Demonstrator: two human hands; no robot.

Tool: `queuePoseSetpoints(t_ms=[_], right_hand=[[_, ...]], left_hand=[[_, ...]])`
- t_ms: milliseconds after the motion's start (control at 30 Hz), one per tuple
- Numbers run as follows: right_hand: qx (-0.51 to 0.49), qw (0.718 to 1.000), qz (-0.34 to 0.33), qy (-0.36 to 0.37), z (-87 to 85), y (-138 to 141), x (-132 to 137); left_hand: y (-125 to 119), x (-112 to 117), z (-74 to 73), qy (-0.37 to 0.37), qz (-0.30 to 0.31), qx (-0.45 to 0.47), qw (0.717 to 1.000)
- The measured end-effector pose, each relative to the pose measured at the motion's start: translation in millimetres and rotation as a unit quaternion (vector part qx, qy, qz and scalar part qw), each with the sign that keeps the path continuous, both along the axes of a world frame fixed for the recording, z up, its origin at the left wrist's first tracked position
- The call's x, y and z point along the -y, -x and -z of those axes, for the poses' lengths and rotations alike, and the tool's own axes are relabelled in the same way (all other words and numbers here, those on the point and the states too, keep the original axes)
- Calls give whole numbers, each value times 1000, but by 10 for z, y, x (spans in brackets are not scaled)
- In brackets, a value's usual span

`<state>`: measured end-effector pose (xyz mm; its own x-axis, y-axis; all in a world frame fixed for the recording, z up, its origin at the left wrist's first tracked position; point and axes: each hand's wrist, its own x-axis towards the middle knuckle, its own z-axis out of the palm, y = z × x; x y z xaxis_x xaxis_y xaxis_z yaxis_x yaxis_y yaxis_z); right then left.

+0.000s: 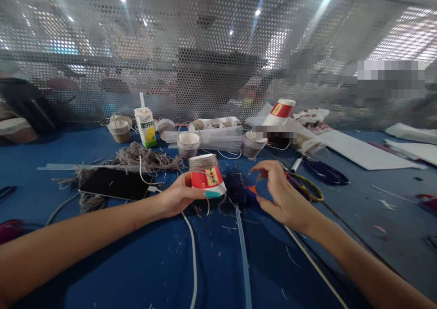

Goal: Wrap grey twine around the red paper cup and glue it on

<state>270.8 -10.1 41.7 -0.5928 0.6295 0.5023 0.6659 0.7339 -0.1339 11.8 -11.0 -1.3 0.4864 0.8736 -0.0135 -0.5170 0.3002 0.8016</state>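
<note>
In my left hand (182, 193) is a red and white paper cup (206, 181) with grey-brown twine wound around its upper part. The thumb, with a teal nail, presses on its lower side. A dark blue glue gun (236, 188) with an orange trigger lies just right of the cup, and a long translucent glue stick (243, 254) runs from it towards me. Beside the gun is my right hand (278, 195), its fingers curved and apart around nothing. The thumb is close to the gun's handle; I cannot tell whether they touch.
Behind the cup stand twine-covered cups (188, 145), a juice carton (146, 127) and a stack of glue sticks (221, 138). Grey twine (146, 158) and a phone (114, 183) lie left. Scissors (309, 186) and white board (365, 149) are right. A white cable (193, 254) crosses the blue table.
</note>
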Motion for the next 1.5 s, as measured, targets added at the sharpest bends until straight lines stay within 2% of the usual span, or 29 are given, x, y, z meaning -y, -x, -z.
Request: queuePoseSetpoints(t_ms=[67,133,300,400,567,667,800,1000,1167,1367,1500], right_hand=[[-67,997,-35,-23,-19,42,66],[-97,992,-82,-13,-30,101,171],[-43,979,-181,85,-11,254,463],[-6,971,-207,117,-7,298,519],[-14,972,-174,155,-38,282,454],[-20,975,-166,146,-36,264,433],[-51,977,-156,139,-1,253,441],[-112,970,-133,170,8,278,444],[-196,964,-131,125,10,285,461],[-142,965,-164,146,0,287,477],[-152,966,-138,154,22,288,472]], left_hand=[[-11,9,-14,2,-2,-9,1000],[-21,17,-23,4,-7,-15,1000],[-27,22,-12,1,-24,-33,999],[-20,24,-7,-18,-9,-39,999],[0,27,-5,-28,25,-38,999],[7,22,9,-31,51,-35,998],[6,17,20,-37,65,-35,997],[15,30,-18,-34,83,-38,995],[25,31,-25,-27,104,-21,994],[26,28,-23,-28,97,-21,995],[38,25,-34,-38,106,-4,994]])
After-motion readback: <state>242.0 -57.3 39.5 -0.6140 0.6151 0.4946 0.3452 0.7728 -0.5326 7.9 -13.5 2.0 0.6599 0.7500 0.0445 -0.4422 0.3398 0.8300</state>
